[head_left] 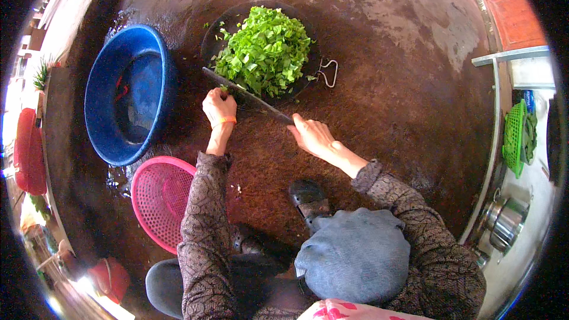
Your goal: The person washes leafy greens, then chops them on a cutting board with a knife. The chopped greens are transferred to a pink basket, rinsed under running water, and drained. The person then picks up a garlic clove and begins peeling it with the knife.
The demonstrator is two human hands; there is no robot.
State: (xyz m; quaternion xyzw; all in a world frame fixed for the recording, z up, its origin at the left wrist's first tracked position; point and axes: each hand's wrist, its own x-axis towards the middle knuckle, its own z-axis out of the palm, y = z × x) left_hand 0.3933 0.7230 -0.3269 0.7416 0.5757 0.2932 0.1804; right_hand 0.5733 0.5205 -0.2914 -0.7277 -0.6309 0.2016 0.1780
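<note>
A tall heap of chopped leafy greens (pixel 267 50) lies on a dark round board (pixel 214 40) on the floor ahead of me. My right hand (pixel 314 136) is wrapped round the handle of a long knife (pixel 255 96), whose blade slants up and left along the near side of the heap. My left hand (pixel 219 106), with an orange band at the wrist, is closed close beside the blade. A bit of green shows at its fingertips; most of what it grips is hidden under the fingers.
A big blue basin (pixel 98 106) stands at the left, with something red inside. Nearer me is a pink perforated basket (pixel 157 201). A bent wire loop (pixel 329 73) lies right of the board. On a shelf at far right are a green basket (pixel 514 136) and a metal pot (pixel 507 222).
</note>
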